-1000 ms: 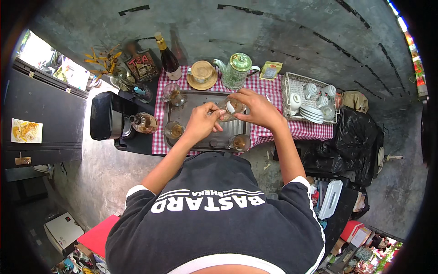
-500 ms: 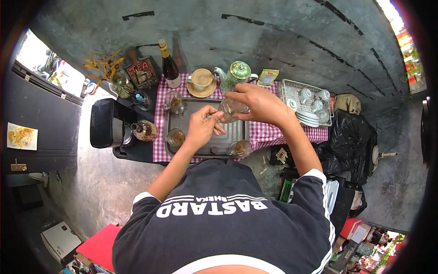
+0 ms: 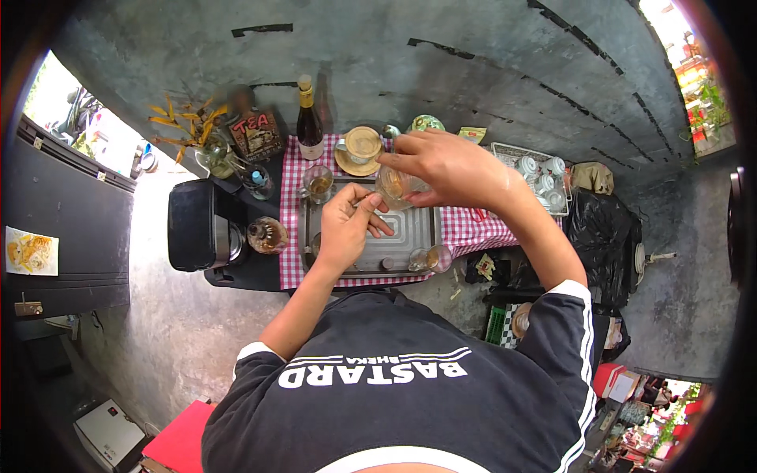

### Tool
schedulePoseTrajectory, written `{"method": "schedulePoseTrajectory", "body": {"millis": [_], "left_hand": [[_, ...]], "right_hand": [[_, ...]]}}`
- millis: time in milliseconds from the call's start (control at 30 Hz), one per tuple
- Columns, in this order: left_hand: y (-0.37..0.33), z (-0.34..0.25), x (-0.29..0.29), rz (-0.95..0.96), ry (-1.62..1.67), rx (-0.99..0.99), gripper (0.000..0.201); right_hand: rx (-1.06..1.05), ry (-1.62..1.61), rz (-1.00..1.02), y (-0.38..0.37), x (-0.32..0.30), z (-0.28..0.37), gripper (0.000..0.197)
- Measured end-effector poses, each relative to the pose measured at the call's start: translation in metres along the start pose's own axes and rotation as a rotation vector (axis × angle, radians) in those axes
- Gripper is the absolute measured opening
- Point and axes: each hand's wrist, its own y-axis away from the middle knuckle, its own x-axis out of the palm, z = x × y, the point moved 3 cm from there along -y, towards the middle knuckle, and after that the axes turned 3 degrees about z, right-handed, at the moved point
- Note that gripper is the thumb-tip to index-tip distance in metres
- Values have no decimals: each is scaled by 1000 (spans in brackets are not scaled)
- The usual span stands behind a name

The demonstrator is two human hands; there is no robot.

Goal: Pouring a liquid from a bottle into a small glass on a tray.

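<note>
My right hand [image 3: 453, 169] reaches over a clear glass vessel [image 3: 397, 189] and grips it from above. Something amber shows through the vessel's wall. Right beside it, my left hand [image 3: 347, 225] has its thumb and forefinger pinched together at the glass; what they hold is too small to make out. Both hands are above a grey rectangular tray [image 3: 426, 229]. A glass cup [image 3: 319, 185] with brownish contents stands at the tray's upper left, and another glass cup [image 3: 438, 258] is at its near right corner. My left hand partly hides a further glass.
A red-and-white checked cloth [image 3: 290, 236] lies under the tray. Behind it are a dark bottle [image 3: 309, 126], a lidded cup on a saucer [image 3: 363, 146] and a green patterned teapot [image 3: 426, 124]. A wire rack [image 3: 512, 150] holds white cups; a black machine [image 3: 197, 225] stands left.
The whole view has shifted, so the table appears farther right and slightly lower. My right hand stays on the glass vessel, now covering more of the teapot and rack. My left hand keeps its pinch.
</note>
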Motion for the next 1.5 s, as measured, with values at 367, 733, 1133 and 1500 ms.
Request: {"method": "schedulePoseTrajectory", "body": {"millis": [367, 733, 1133, 1500], "left_hand": [[31, -37, -66, 39, -26, -71, 23], [52, -51, -122, 117, -92, -99, 27], [55, -52, -147, 193, -137, -129, 27], [45, -39, -133, 255, -98, -136, 24]], "right_hand": [[7, 80, 19, -53, -9, 52, 67], [136, 117, 27, -86, 5, 94, 71], [281, 128, 138, -91, 21, 116, 73], [355, 139, 145, -71, 26, 110, 72]]}}
